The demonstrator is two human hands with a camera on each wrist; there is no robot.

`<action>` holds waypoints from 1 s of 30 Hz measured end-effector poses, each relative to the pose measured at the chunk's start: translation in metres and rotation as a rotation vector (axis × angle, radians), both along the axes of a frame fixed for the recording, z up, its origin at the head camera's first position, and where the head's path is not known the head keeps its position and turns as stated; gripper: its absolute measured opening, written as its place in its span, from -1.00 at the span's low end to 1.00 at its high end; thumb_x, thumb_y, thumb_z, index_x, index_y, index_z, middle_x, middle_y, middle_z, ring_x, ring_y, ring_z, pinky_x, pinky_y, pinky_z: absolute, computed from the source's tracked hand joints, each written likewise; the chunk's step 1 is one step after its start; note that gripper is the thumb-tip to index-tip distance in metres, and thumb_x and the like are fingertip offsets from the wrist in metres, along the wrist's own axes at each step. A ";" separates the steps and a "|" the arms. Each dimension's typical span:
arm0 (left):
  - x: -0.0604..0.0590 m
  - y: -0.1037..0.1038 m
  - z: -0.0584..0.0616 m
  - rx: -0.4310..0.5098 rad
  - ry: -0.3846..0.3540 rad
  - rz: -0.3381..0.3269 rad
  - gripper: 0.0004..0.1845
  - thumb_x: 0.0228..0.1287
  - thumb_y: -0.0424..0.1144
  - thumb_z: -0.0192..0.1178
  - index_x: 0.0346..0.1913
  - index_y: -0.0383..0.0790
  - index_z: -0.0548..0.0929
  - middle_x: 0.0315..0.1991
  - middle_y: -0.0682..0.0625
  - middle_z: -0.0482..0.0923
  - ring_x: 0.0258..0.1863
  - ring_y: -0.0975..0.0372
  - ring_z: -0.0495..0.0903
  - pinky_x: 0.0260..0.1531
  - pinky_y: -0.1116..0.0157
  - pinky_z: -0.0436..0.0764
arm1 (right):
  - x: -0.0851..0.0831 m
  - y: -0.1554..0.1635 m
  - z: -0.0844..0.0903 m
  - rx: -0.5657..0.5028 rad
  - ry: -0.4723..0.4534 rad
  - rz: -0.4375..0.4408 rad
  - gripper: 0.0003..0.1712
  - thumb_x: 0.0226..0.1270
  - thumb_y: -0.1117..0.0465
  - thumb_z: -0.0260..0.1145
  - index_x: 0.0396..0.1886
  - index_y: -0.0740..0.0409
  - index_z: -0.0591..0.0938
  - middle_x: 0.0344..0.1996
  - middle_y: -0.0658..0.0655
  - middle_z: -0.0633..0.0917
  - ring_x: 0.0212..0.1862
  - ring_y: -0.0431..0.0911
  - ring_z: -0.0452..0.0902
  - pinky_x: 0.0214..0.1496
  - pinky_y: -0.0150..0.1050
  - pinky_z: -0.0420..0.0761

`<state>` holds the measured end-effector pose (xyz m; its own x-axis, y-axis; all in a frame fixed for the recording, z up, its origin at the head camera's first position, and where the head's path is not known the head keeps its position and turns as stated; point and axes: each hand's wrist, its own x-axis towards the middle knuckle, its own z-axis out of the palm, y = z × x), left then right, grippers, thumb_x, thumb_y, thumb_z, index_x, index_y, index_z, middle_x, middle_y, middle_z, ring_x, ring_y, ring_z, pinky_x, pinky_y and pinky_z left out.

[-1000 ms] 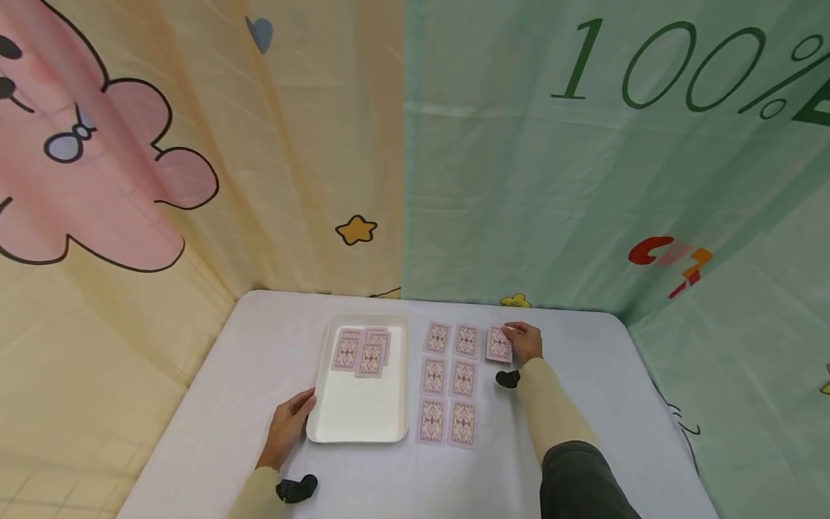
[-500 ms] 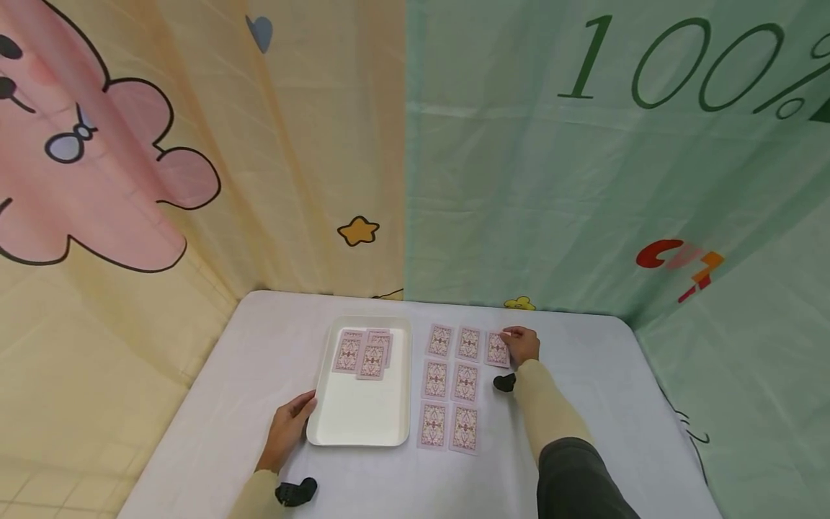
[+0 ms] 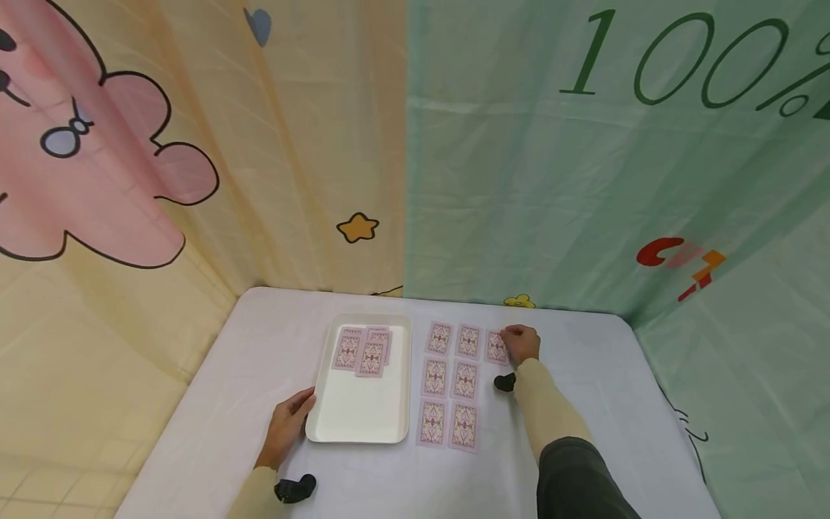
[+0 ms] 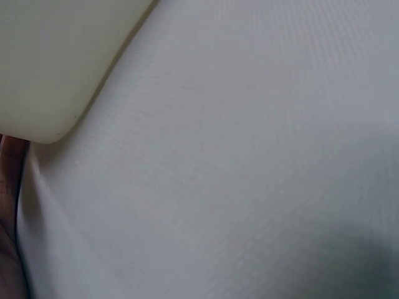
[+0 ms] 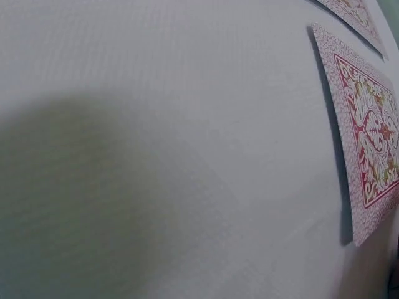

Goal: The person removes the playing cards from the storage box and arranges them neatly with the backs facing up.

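My right hand (image 3: 522, 345) holds a red-and-white patterned playing card (image 3: 496, 349) by its right side, at the right end of the far row. In the right wrist view that playing card (image 5: 374, 134) lies face down, its near edge slightly off the cloth with a shadow beneath; the fingertips are mostly hidden. At the left, my left hand (image 3: 285, 425) holds the white tray (image 3: 357, 422) by its left rim. A finger (image 4: 11, 168) shows under the tray's corner in the left wrist view. Inside the tray, several face-down cards (image 3: 370, 358) overlap near its far end.
Between the tray and my right hand, more face-down cards (image 3: 435, 377) lie in two columns on the white tablecloth (image 3: 570, 375). Printed curtains (image 3: 519, 187) stand close behind the table. Dark wrist devices (image 3: 296, 489) sit at both wrists.
Since a second ago, my right hand has brought the card slightly left and down, into line with the far row. Over the last half second it stays there. The left hand keeps its place.
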<state>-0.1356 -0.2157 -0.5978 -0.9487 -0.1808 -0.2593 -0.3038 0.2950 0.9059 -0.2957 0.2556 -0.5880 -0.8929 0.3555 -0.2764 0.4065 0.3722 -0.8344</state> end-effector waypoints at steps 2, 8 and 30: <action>0.000 0.000 0.000 -0.001 -0.001 -0.001 -0.52 0.46 -0.17 0.06 0.27 -0.45 0.44 0.26 -0.36 0.39 0.27 -0.13 0.38 0.24 -0.03 0.39 | 0.004 -0.001 0.003 -0.006 0.020 -0.020 -0.61 0.38 0.13 0.22 0.07 0.29 0.58 0.07 0.30 0.54 0.12 0.13 0.40 0.25 0.08 0.41; 0.001 -0.002 -0.001 0.013 -0.001 -0.011 -0.53 0.45 -0.20 0.06 0.27 -0.46 0.43 0.26 -0.36 0.40 0.25 -0.12 0.40 0.24 -0.02 0.40 | 0.014 -0.018 0.015 -0.007 0.122 -0.006 -0.62 0.37 0.14 0.25 0.06 0.29 0.60 0.11 0.30 0.49 0.01 0.11 0.43 0.10 0.02 0.49; -0.003 -0.005 -0.002 0.034 0.009 -0.020 -0.53 0.46 -0.18 0.05 0.28 -0.42 0.43 0.27 -0.35 0.39 0.28 -0.10 0.37 0.24 -0.01 0.40 | 0.046 -0.134 0.042 -0.093 0.353 0.239 -0.66 0.26 0.25 0.38 -0.02 0.34 0.64 -0.15 0.20 0.61 -0.17 0.03 0.48 -0.17 -0.17 0.57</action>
